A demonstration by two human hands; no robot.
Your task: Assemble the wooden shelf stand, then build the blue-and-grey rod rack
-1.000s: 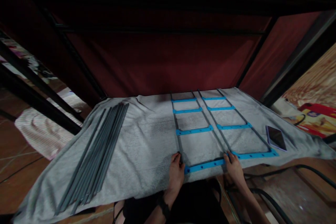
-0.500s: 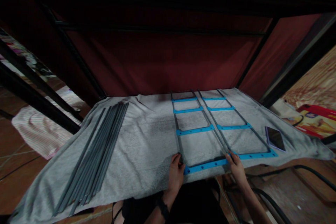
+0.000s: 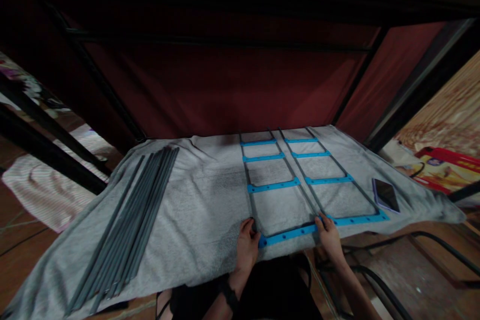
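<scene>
Two ladder-like frames of thin grey rods and blue crossbars lie side by side on the grey cloth. My left hand (image 3: 247,246) is closed on the near left corner of the left frame (image 3: 272,186), where a rod meets the nearest blue crossbar (image 3: 290,235). At that crossbar's other end, my right hand (image 3: 328,236) has its fingers closed around the near right corner. The right frame (image 3: 329,180) lies flat just beyond my right hand, its near crossbar (image 3: 360,220) starting close to my fingers. My fingers partly hide both gripped corners.
A bundle of loose grey rods (image 3: 129,227) lies on the left of the grey cloth (image 3: 202,200). A phone (image 3: 386,195) rests at the right. Dark metal bars (image 3: 423,85) and a red panel (image 3: 232,85) enclose the far side. A tubular metal frame (image 3: 442,245) stands lower right.
The whole view has shifted slightly, with everything appearing a little farther left. Both hands stay at the same corners of the left frame.
</scene>
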